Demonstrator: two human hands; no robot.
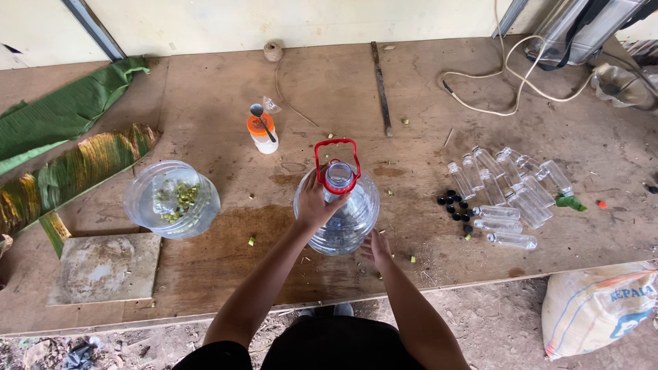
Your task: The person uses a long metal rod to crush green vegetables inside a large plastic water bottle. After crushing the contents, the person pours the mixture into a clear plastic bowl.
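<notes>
Left hand (317, 204) rests over the shoulder of the large clear water jug (343, 219), fingers wrapped near its neck just below the red carry handle (336, 164), which stands upright over the open mouth. Right hand (377, 248) is spread flat against the jug's lower side, palm pressed to the plastic, gripping nothing else. That jug stands upright near the middle of the wooden table (205, 103), close to the front edge. To its left sits a clear tub (171, 199) with green bits inside, and behind that a small white bottle with an orange cap (262, 133) with a spoon (261, 119) laid across it. Well off to the right lies a heap of small clear bottles (510, 188) (some upright, others on their sides) beside loose black caps (455, 205). Banana leaves (65, 140) lie at the far left
</notes>
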